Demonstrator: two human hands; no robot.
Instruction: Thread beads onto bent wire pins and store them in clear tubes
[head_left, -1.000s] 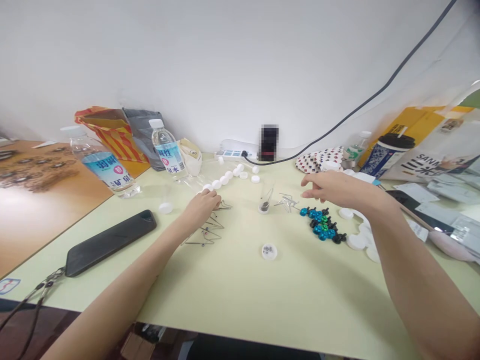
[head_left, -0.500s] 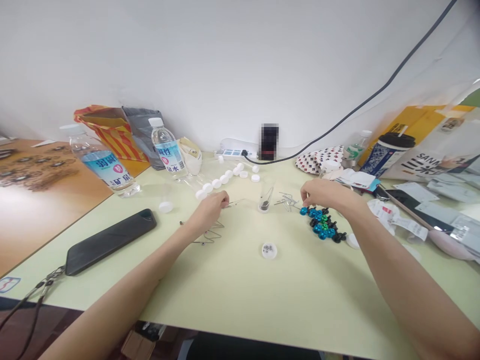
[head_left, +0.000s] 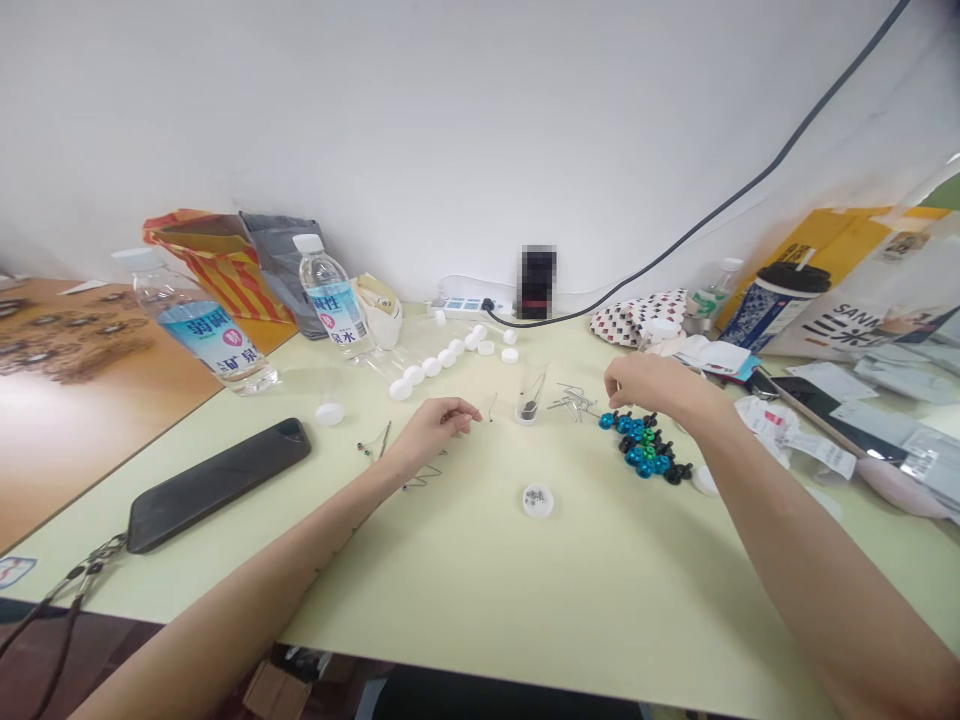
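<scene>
The left hand (head_left: 431, 432) has slid farther from the left edge of the desk (head_left: 570, 590), fingers narrowed, hold unclear; a thin wire (head_left: 492, 408) now shows alone beside it; the right hand (head_left: 651, 385) stays curled, hold hidden.

A phone (head_left: 219, 485) lay to your left, screws (head_left: 645, 446) to your right, between them a cup (head_left: 528, 410) behind a dish (head_left: 538, 513).

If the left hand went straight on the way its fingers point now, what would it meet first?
Probably the thin wire just ahead of the left hand, with the clear cup beyond it. Depth is hard to judge, and I can't tell whether the hand holds the wire.
</scene>
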